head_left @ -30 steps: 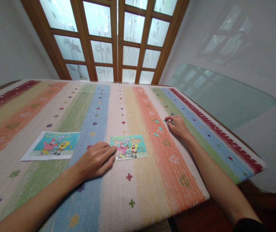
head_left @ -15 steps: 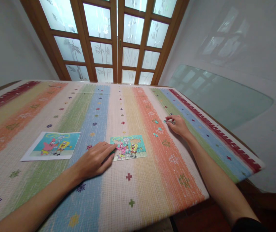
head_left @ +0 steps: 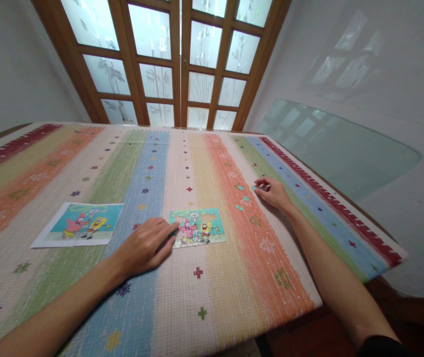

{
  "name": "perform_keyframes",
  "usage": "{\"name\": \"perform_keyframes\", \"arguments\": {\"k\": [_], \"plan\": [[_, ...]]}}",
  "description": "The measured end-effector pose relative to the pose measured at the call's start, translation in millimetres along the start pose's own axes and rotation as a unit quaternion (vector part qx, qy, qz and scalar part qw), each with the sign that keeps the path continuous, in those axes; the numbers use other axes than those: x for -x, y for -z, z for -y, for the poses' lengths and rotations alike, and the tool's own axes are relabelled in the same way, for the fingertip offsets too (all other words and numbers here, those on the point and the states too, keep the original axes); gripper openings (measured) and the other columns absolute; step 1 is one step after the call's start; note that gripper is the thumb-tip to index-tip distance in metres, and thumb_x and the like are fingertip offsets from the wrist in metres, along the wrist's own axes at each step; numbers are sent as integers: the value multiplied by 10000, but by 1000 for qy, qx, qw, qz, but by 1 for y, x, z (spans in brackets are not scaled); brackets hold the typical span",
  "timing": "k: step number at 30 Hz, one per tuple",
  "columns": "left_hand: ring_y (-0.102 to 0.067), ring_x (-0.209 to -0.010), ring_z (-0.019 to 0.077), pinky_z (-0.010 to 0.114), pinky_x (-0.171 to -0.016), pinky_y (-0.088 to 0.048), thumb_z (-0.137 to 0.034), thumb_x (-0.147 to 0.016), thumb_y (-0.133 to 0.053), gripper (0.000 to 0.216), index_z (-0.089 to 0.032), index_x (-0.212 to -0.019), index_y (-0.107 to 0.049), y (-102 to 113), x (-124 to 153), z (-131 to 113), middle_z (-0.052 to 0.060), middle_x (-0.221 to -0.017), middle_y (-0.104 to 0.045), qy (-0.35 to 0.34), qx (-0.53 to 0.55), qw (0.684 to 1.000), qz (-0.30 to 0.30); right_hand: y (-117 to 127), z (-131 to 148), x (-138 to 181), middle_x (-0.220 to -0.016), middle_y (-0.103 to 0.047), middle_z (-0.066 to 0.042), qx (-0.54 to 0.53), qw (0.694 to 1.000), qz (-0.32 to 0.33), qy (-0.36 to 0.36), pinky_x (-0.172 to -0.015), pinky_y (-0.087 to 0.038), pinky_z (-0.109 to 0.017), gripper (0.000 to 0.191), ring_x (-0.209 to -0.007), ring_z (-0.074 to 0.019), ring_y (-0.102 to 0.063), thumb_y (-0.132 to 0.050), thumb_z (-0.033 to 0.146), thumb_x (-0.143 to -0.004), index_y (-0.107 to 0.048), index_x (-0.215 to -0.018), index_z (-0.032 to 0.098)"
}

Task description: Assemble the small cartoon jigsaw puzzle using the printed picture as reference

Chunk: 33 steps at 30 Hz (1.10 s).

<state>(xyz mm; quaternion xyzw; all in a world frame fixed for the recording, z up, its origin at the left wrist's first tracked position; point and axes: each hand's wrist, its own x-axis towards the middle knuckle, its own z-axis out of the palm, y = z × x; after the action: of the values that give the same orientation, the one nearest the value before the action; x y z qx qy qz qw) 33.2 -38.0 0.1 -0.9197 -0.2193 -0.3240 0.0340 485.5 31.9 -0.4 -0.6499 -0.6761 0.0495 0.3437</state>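
A jigsaw puzzle [head_left: 206,229] with cartoon figures lies flat on the striped tablecloth, most of its pieces joined; gaps show near its upper part. My left hand [head_left: 150,245] rests beside it, fingers stretched out and fingertips at the puzzle's left edge. To the right, my right hand [head_left: 271,192] pinches a small teal puzzle piece [head_left: 255,188] between thumb and fingers, just above or on the cloth; which, I cannot tell. Several loose teal puzzle pieces [head_left: 246,198] are scattered left of that hand.
A printed picture [head_left: 81,224] of the same cartoon figures lies left of my left hand. The tablecloth [head_left: 212,287] covers the table, whose near edge drops away at lower right. A wooden door with glass panes [head_left: 155,74] stands beyond; a white wall is at right.
Hardly anything differs. My right hand is still at the same spot with the piece, and my left hand stays at the puzzle's edge.
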Motion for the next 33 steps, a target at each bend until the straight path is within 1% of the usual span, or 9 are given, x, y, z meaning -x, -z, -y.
{"name": "perform_keyframes", "arguments": {"k": [6,11,15,18,20,22,25,28,33], "plan": [[-626,-835,222,364,-746,-538,-174,-993,-488,255,-121,-1217,-598,0,-1,-1,101,-922,-698,-11,-1,1000,-4,-2,13,0,-795,-748,-103,-53,998,-28,-34,-656,-549,-376,167,-682,-234,-675,-627,324,-724,-669,-838,211],[-622,-829,217,361,-741,-534,-167,-1004,-473,248,-131,-1225,-579,1,-2,-1,80,-905,-698,-20,-4,1000,-1,-9,51,6,-812,-742,-98,-125,992,-33,-1,-683,-554,-374,178,-712,-230,-683,-665,366,-755,-658,-838,209],[-627,-844,219,368,-754,-535,-170,-1009,-467,228,-139,-1208,-575,1,-2,-1,82,-922,-702,-16,-7,1000,0,-25,101,20,-825,-736,-72,-188,980,43,58,-726,-551,-376,159,-753,-215,-684,-697,356,-798,-681,-845,204],[-628,-832,214,368,-746,-537,-180,-1012,-461,226,-148,-1200,-581,2,-2,-1,81,-921,-703,-11,-8,1000,1,-42,140,30,-848,-741,-57,-251,953,144,95,-734,-555,-358,92,-768,-193,-680,-711,299,-824,-696,-854,213],[-628,-823,211,366,-738,-538,-181,-1015,-461,211,-147,-1181,-587,3,-3,-1,79,-915,-703,-10,-6,1000,8,-54,162,35,-822,-736,-39,-272,935,193,121,-706,-550,-337,48,-738,-175,-667,-724,249,-819,-697,-840,216],[-629,-829,212,366,-741,-538,-179,-1014,-468,192,-149,-1151,-599,4,-3,-1,76,-910,-703,-10,-5,1000,15,-65,180,36,-858,-743,-31,-271,926,221,144,-722,-547,-329,38,-748,-161,-659,-721,197,-818,-704,-848,214],[-629,-829,210,364,-738,-535,-179,-1011,-468,186,-157,-1108,-627,5,-4,-2,72,-896,-704,-12,-6,1000,17,-77,195,36,-813,-729,-14,-258,919,249,162,-710,-535,-314,68,-710,-144,-637,-721,141,-812,-699,-815,205],[-624,-815,209,362,-728,-531,-186,-1014,-463,198,-156,-1084,-646,5,-5,-3,71,-873,-701,-12,-8,1000,20,-84,199,36,-767,-715,-4,-246,918,263,163,-697,-523,-305,94,-689,-139,-629,-720,102,-801,-698,-797,194],[-619,-804,214,370,-729,-526,-187,-1018,-452,208,-146,-1064,-650,4,-4,-3,76,-865,-694,-10,-15,999,28,-89,197,39,-799,-731,-9,-224,924,249,183,-727,-514,-312,89,-713,-143,-641,-716,112,-823,-703,-801,197]]}}
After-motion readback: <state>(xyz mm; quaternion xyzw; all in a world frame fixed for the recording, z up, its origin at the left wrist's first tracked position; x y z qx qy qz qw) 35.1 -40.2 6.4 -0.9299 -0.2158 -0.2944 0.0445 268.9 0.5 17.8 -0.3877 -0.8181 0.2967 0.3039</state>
